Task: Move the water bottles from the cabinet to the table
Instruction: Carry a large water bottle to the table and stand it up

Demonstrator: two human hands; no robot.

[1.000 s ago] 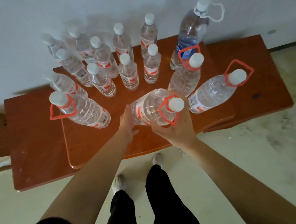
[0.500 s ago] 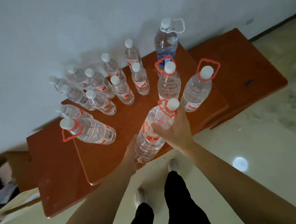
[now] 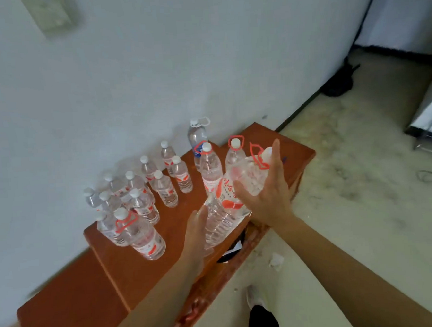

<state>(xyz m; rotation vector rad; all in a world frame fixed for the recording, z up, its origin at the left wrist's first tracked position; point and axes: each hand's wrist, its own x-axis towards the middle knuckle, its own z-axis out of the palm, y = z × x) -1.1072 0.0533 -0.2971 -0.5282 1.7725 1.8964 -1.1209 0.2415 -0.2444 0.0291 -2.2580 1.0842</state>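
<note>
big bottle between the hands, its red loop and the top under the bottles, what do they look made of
Big bottle: clear, glossy thin plastic, with see-through ribbed walls. Red loop: probably flexible plastic, a thin bent band. Top: smooth reddish-brown with slight sheen, lacquered wood or laminate; cannot tell which.

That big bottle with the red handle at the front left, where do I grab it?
Hook fingers through the red handle at the neck of the big bottle, coming from above. It stands upright, cap up; small bottles crowd behind it, and its body looks wide for one hand.
</note>
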